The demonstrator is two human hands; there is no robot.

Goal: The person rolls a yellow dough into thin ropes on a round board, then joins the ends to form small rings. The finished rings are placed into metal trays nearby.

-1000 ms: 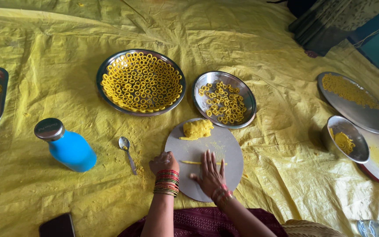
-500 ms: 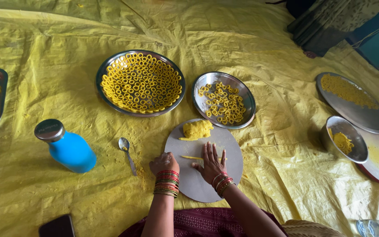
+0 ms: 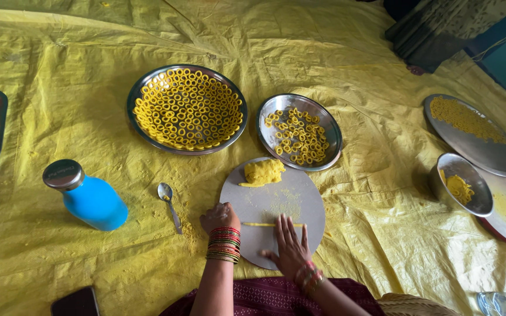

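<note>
The big steel plate at eleven o'clock is packed with yellow dough rings; the smaller plate at one o'clock holds a loose scatter of them. Far off at three o'clock a steel bowl has a little dough inside.

On the round grey board a dough lump sits at its twelve o'clock edge, and a thin dough strand lies across the middle, its long axis running nine to three. The right hand is flat, fingers spread, fingertips at the strand, gripping nothing. The left hand is curled in a loose fist at the board's nine o'clock edge, by the strand's end; whether it pinches anything I cannot tell.

A spoon and blue bottle lie toward nine o'clock.
</note>
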